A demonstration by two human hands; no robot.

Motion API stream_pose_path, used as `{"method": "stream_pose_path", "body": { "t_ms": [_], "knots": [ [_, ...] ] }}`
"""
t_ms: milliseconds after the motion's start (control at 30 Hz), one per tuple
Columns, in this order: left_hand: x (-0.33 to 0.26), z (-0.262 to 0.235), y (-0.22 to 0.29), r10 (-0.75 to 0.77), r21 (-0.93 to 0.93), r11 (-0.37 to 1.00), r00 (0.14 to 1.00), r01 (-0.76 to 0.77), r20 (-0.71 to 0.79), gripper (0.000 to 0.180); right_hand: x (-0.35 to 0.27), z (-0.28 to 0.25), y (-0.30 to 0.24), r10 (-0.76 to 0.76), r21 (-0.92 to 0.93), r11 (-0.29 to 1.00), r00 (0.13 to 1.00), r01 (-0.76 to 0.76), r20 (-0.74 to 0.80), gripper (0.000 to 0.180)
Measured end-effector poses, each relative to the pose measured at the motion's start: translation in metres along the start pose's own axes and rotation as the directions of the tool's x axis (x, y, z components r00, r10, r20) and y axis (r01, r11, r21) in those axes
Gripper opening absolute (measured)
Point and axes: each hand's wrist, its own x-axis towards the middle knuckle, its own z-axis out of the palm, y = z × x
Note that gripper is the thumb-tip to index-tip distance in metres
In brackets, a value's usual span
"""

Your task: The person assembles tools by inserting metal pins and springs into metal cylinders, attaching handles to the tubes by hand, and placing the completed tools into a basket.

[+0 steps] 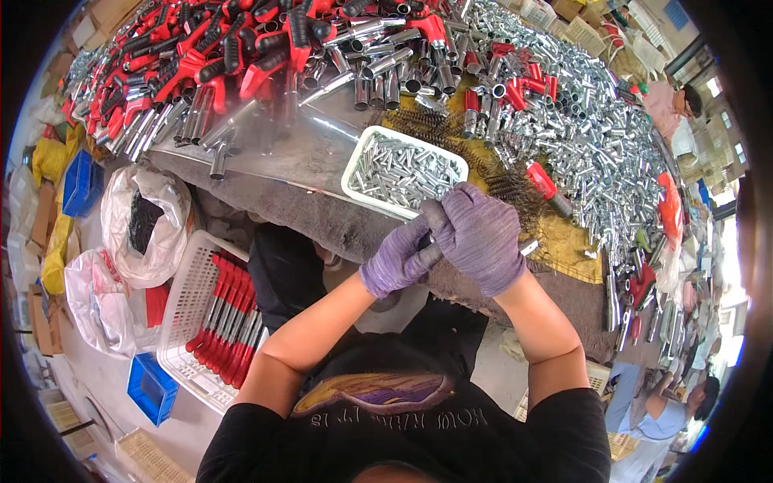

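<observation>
The bench [266, 167] reached out all around the white tray [349, 181]. Just on the tray's near side, the right hand [483, 233] and left hand [398, 258] met, fingers curled closed around a small dark piece [428, 240], mostly hidden. It seemed hard, light, maybe slippery; its middle looked best for holding.

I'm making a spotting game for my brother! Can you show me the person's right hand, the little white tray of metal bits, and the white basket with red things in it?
Right hand [485, 233]: head view, on its gloved back.
White tray [374, 202]: head view, on its near rim.
White basket [183, 302]: head view, on its holed left wall.
</observation>
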Motion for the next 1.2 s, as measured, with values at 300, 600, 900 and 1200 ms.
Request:
{"method": "stream_pose_path", "body": {
  "t_ms": [300, 600, 900, 1200],
  "knots": [
    [0.005, 0.0, -0.012, 0.184, -0.013, 0.983, 0.983, -0.184, -0.024, 0.043, -0.001, -0.006, 0.005, -0.016, 0.016, 1.0, 0.994, 0.014, 0.109, 0.023],
    [0.009, -0.004, -0.014, 0.082, 0.093, 0.992, 0.996, -0.086, 0.043, 0.054, 0.118, -0.006, 0.193, 0.485, -0.411, 0.831, 0.851, -0.375, 0.204, 0.041],
    [0.004, -0.002, -0.014, 0.101, -0.037, 0.994, 0.994, -0.103, -0.045, 0.046, 0.115, 0.011, 0.26, 0.436, -0.125, 0.899, 0.885, -0.42, 0.161, 0.042],
    [0.01, -0.002, -0.017, 0.008, -0.059, 0.998, 0.996, -0.014, -0.094, 0.052, 0.022, -0.087, 0.109, 0.377, 0.824, 0.445, 0.908, -0.35, 0.182, 0.039]
  ]
}}
